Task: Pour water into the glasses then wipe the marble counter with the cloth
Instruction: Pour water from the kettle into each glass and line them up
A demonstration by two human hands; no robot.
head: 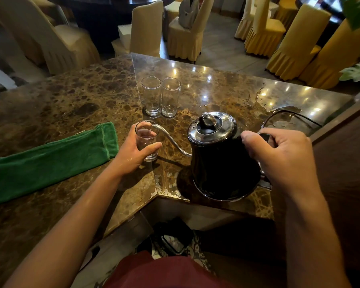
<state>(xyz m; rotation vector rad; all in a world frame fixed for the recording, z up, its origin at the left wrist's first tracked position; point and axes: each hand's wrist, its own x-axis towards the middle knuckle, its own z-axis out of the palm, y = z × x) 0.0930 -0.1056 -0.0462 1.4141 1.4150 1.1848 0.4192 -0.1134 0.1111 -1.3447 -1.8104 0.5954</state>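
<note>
My left hand (pixel 133 151) is wrapped around a small clear glass (pixel 147 135) standing on the brown marble counter (pixel 71 104). My right hand (pixel 283 154) grips the handle of a black gooseneck kettle (pixel 218 161) with a shiny steel lid. The kettle's thin spout tip rests over the rim of the held glass. Two taller empty glasses (pixel 161 96) stand side by side just behind. A folded green cloth (pixel 50 161) lies on the counter to the left of my left hand.
Spilled water (pixel 256 104) glistens on the counter at the back right, near a dark cable loop (pixel 287 117). Chairs in cream and yellow covers (pixel 183 32) stand beyond the counter. A wooden panel (pixel 345 163) rises at the right. Plant leaves (pixel 357 71) hang at the far right.
</note>
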